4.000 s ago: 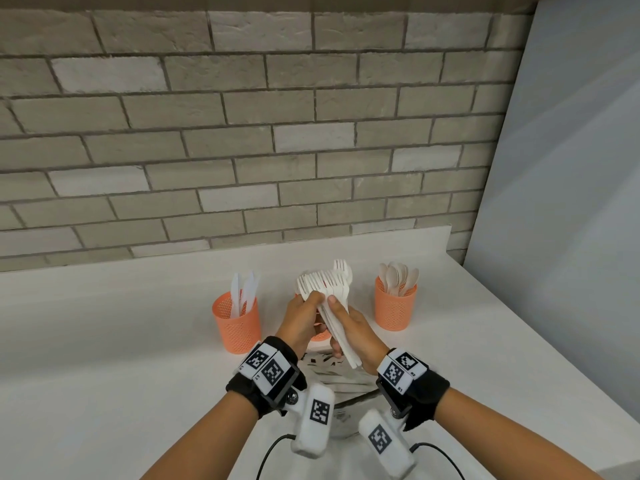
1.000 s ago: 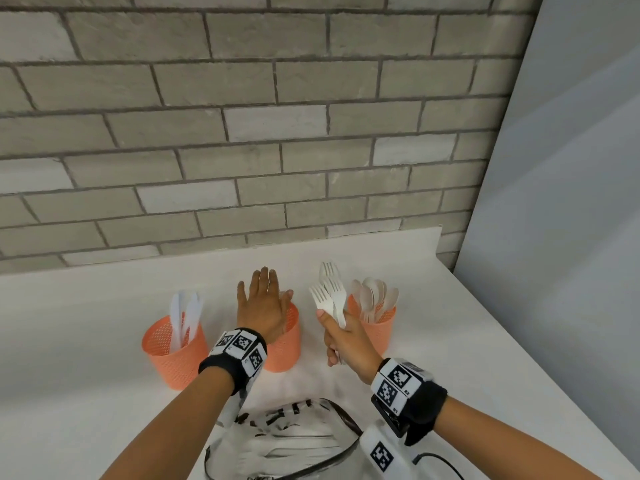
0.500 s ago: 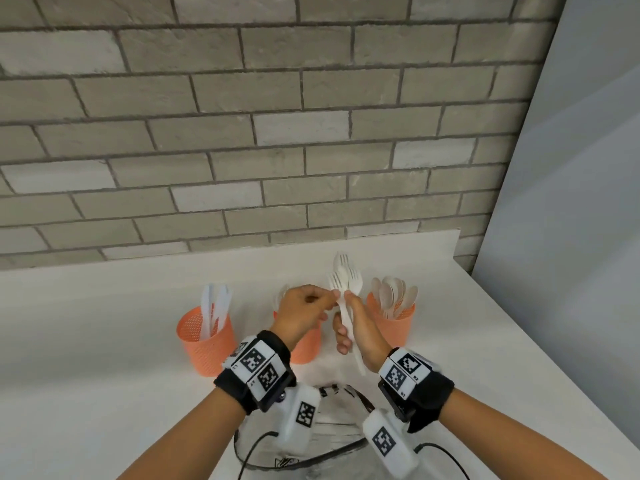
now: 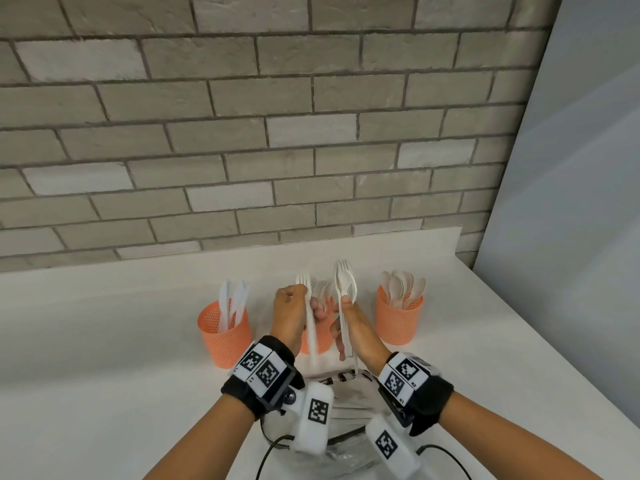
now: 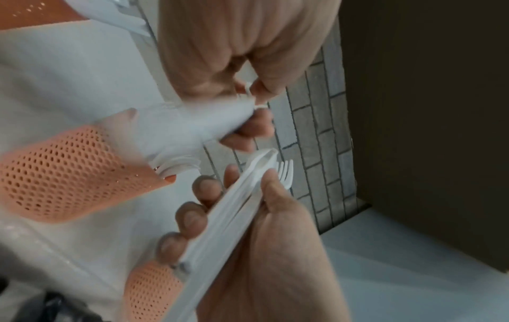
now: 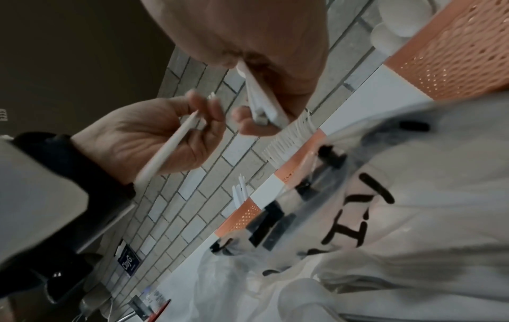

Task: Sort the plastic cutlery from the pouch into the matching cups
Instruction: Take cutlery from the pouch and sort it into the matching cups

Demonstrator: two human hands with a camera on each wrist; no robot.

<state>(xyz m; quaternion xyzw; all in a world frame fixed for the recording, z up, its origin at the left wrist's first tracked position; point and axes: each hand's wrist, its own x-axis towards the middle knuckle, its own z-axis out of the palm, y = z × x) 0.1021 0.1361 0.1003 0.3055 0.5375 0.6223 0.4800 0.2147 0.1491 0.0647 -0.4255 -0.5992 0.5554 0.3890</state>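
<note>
Pouch (image 6: pixel 399 217) lettering only from right wrist

Three orange mesh cups (image 4: pixel 224 336) dotted with small holes; white cutlery (image 4: pixel 344 289); a white counter (image 4: pixel 104 341); grey brick wall (image 4: pixel 242 133) with paler bricks; black-and-white checker tags (image 4: pixel 259 367) on wristbands.

White forks (image 4: pixel 344 284) above orange cups (image 4: pixel 398 320)

Forks (image 4: pixel 344 282) white matt plastic; cups (image 4: pixel 225 336) orange perforated plastic; pouch (image 6: pixel 413 217) clear glossy film.
</note>
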